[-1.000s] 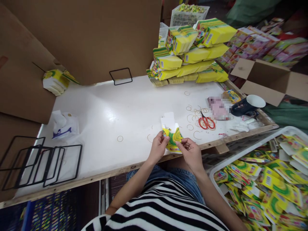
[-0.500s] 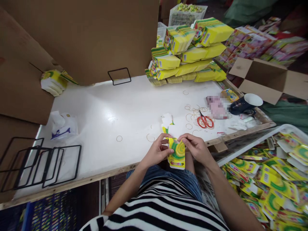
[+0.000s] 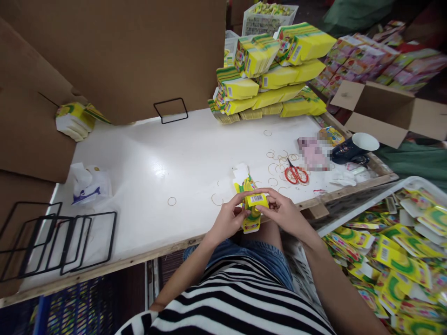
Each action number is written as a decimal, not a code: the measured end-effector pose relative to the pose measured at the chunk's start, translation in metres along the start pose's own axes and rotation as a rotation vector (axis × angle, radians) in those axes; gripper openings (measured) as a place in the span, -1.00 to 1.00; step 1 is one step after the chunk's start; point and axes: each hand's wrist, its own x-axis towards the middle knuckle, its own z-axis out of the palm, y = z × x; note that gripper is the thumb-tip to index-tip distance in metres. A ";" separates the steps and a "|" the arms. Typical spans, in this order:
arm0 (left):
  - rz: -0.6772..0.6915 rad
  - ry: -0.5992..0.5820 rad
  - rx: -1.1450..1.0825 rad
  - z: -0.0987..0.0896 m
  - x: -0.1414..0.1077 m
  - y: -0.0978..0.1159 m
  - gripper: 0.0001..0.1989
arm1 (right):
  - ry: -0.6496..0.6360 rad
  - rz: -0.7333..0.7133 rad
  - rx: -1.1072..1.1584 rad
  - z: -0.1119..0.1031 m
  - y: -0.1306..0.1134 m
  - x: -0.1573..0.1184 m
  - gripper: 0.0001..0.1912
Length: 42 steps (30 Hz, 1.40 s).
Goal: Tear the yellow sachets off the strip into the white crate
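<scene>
A yellow and green carton [image 3: 252,224] is held between both hands at the table's front edge, its barcode side facing up. My left hand [image 3: 228,217] grips its left side with thumb and fingers. My right hand [image 3: 281,210] pinches its right side, the fingers curled behind it. Just beyond the hands, another yellow carton piece [image 3: 241,175] with white flaps lies on the white table [image 3: 139,163]. Red-handled scissors [image 3: 296,174] lie to the right among several rubber bands [image 3: 272,168].
Stacked yellow cartons [image 3: 268,79] stand at the back. A dark mug [image 3: 345,151] lies at the right edge near an open cardboard box [image 3: 380,109]. A white bin [image 3: 335,223] of flat cartons is at right. Wire frames [image 3: 70,242] and a tissue pack [image 3: 91,186] are at left.
The carton between my hands has turned from its large front face to its barcode side. My right hand has moved its fingers behind the carton. The view has shifted slightly.
</scene>
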 end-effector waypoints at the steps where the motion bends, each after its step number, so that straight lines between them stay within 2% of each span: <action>1: -0.009 -0.016 -0.011 0.001 0.000 0.000 -0.53 | 0.029 0.012 -0.085 0.001 -0.001 0.001 -0.57; 5: -0.028 -0.045 -0.092 0.001 0.000 0.003 -0.51 | 0.140 0.030 -0.328 0.008 -0.001 0.005 -0.65; 14: -0.080 -0.020 -0.223 -0.002 0.004 0.003 -0.49 | 0.096 0.047 -0.182 0.014 0.002 -0.001 -0.59; 19: -0.063 -0.029 -0.167 0.001 0.004 0.003 -0.52 | 0.125 0.065 -0.241 0.016 0.004 0.001 -0.60; 22: -0.052 0.007 -0.132 0.000 0.004 0.003 -0.51 | 0.167 0.060 -0.282 0.016 0.004 0.002 -0.60; 27: -0.075 0.009 -0.226 -0.007 0.004 0.005 -0.49 | 0.145 -0.069 -0.128 0.013 0.007 0.001 -0.67; 30: -0.071 0.004 -0.271 0.000 0.005 0.003 -0.49 | 0.203 -0.074 0.069 0.013 0.009 -0.001 -0.71; 32: -0.058 0.001 -0.273 0.009 0.005 -0.001 -0.49 | 0.201 -0.054 0.124 0.005 0.009 -0.009 -0.72; 33: -0.043 0.000 -0.251 0.013 0.006 -0.004 -0.50 | 0.206 -0.040 0.069 -0.005 0.009 -0.015 -0.73; 35: 0.010 0.023 -0.115 0.018 0.009 -0.010 -0.54 | 0.262 -0.020 -0.209 -0.032 0.009 -0.031 -0.76; 38: 0.073 0.124 0.281 0.015 0.014 -0.023 -0.61 | 0.404 -0.035 -0.726 -0.075 0.016 -0.050 -0.74; 40: 0.053 0.136 0.511 0.011 0.017 -0.031 -0.65 | 0.425 -0.048 -0.872 -0.082 0.026 -0.048 -0.67; 42: 0.027 0.095 0.637 0.008 0.018 -0.038 -0.67 | 0.406 -0.034 -0.807 -0.064 0.038 -0.030 -0.64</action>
